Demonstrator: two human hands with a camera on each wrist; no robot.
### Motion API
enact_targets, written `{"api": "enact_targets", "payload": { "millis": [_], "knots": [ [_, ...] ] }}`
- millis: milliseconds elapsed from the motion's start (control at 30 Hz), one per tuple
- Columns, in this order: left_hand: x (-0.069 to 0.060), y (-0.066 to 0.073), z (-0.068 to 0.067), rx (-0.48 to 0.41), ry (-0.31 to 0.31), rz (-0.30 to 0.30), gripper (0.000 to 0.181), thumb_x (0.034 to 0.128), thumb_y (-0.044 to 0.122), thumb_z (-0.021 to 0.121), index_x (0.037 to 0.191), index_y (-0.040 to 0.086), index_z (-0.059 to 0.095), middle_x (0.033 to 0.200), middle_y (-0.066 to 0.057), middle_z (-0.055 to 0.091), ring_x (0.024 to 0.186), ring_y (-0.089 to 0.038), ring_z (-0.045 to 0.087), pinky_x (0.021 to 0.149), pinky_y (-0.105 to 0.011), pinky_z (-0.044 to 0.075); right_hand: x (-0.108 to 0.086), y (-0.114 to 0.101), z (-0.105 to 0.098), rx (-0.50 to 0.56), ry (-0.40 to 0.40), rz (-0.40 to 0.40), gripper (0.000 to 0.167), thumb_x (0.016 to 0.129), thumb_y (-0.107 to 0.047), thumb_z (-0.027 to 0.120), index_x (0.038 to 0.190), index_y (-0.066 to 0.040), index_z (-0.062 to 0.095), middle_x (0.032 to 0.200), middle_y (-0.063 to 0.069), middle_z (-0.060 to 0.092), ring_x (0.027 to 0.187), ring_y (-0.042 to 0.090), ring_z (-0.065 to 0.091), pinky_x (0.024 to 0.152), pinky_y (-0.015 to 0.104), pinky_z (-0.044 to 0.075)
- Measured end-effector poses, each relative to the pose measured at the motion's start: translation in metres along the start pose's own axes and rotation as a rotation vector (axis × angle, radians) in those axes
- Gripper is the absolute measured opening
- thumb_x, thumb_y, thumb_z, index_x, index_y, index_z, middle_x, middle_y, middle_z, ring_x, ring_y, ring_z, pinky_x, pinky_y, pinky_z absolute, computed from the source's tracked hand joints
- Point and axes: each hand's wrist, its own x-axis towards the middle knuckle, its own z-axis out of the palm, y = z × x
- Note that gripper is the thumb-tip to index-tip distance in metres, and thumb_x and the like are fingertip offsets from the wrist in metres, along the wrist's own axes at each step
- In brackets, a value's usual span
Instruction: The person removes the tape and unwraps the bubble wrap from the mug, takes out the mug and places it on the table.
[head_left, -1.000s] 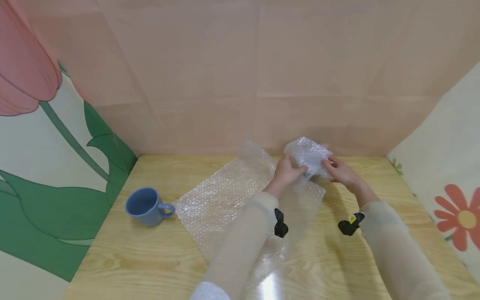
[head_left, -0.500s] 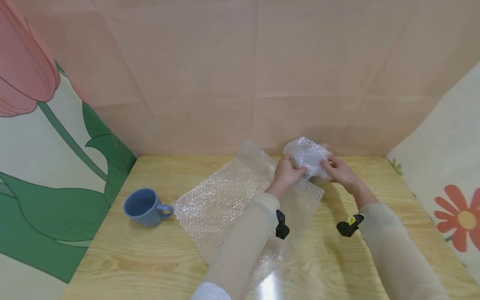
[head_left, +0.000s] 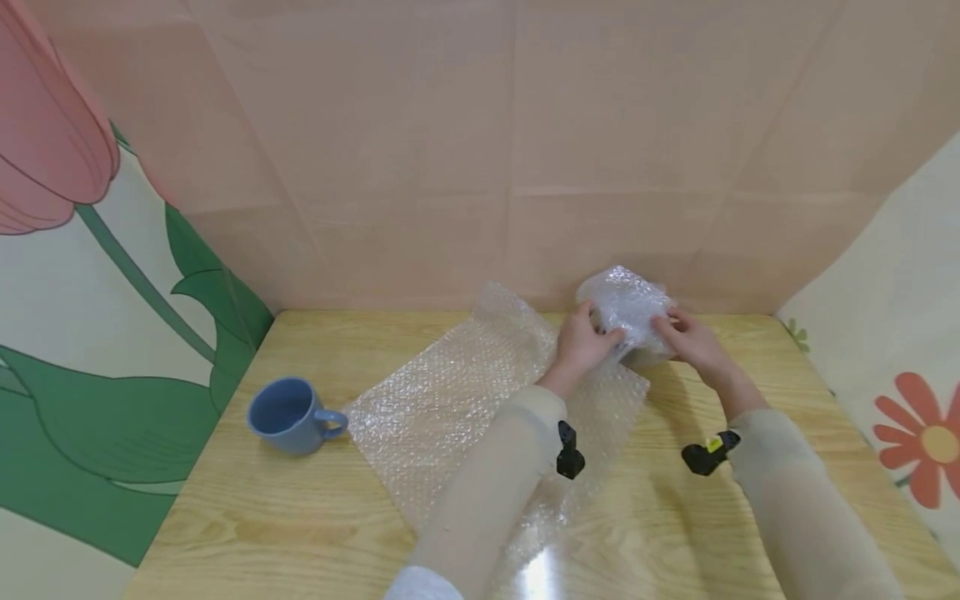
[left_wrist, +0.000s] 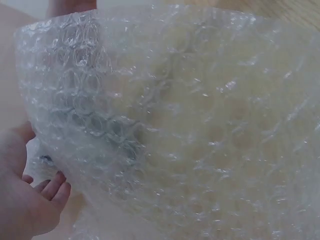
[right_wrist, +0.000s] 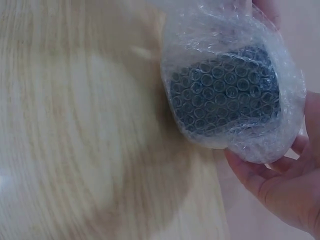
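A bundle of clear bubble wrap is held between both hands at the table's back edge, right of centre. Through its layers a dark bluish-grey object shows in the right wrist view. The left hand grips the bundle's left side, its thumb on the near face. On the other side the right hand pinches the wrap, with fingers curled under it in the right wrist view. Bubble wrap fills most of the left wrist view, with the left hand at its edge.
A blue mug stands upright at the table's left, its handle pointing right. A flat sheet of bubble wrap lies across the middle of the wooden table, partly under the left forearm. A plain pinkish backdrop rises behind.
Both hands and the held bundle have shifted slightly to the right, and the bundle's top is a little higher. The mug and flat sheet stay put.
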Motion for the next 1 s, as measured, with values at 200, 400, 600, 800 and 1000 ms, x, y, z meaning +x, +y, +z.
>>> {"api": "enact_targets", "payload": {
  "millis": [200, 400, 600, 800, 1000],
  "knots": [
    [0.0, 0.011, -0.004, -0.035, 0.034, 0.034, 0.064, 0.0758, 0.032, 0.075, 0.13, 0.012, 0.048, 0.117, -0.003, 0.06, 0.091, -0.012, 0.06, 0.078, -0.017, 0.048, 0.0, -0.004, -0.006, 0.088, 0.054, -0.06, 0.055, 0.098, -0.033, 0.04, 0.136, 0.004, 0.028, 0.119, 0.025, 0.046, 0.079, -0.008, 0.052, 0.066, 0.023, 0.053],
    [-0.001, 0.02, -0.006, -0.059, 0.033, 0.042, 0.066, 0.0767, 0.032, 0.074, 0.132, 0.012, 0.045, 0.124, -0.003, 0.056, 0.096, -0.013, 0.06, 0.078, -0.015, 0.048, -0.002, -0.013, -0.013, 0.079, 0.083, -0.093, 0.053, 0.097, -0.03, 0.042, 0.135, 0.005, 0.031, 0.105, 0.002, 0.049, 0.08, -0.006, 0.054, 0.065, 0.024, 0.054],
    [-0.001, 0.027, -0.005, -0.107, 0.015, 0.031, 0.068, 0.0767, 0.035, 0.074, 0.133, 0.016, 0.042, 0.129, -0.002, 0.052, 0.097, -0.014, 0.061, 0.076, -0.013, 0.049, -0.007, -0.024, -0.024, 0.035, 0.127, -0.098, 0.053, 0.096, -0.032, 0.044, 0.132, 0.005, 0.035, 0.104, 0.0, 0.052, 0.078, -0.006, 0.054, 0.063, 0.023, 0.054],
    [-0.002, 0.038, -0.007, -0.167, -0.019, 0.035, 0.068, 0.0767, 0.035, 0.073, 0.135, 0.02, 0.04, 0.131, 0.002, 0.049, 0.097, -0.012, 0.06, 0.074, -0.015, 0.051, -0.012, -0.032, -0.036, -0.014, 0.139, -0.05, 0.06, 0.096, -0.038, 0.042, 0.137, 0.003, 0.032, 0.122, 0.03, 0.046, 0.075, -0.01, 0.051, 0.062, 0.018, 0.052],
    [-0.004, 0.048, -0.009, -0.26, -0.049, 0.04, 0.072, 0.0759, 0.033, 0.074, 0.136, 0.024, 0.037, 0.133, 0.001, 0.046, 0.1, -0.014, 0.06, 0.071, -0.017, 0.053, -0.018, -0.043, -0.048, -0.05, 0.13, -0.02, 0.064, 0.094, -0.044, 0.042, 0.14, 0.0, 0.03, 0.13, 0.033, 0.04, 0.076, -0.013, 0.049, 0.063, 0.014, 0.049]
  ]
}}
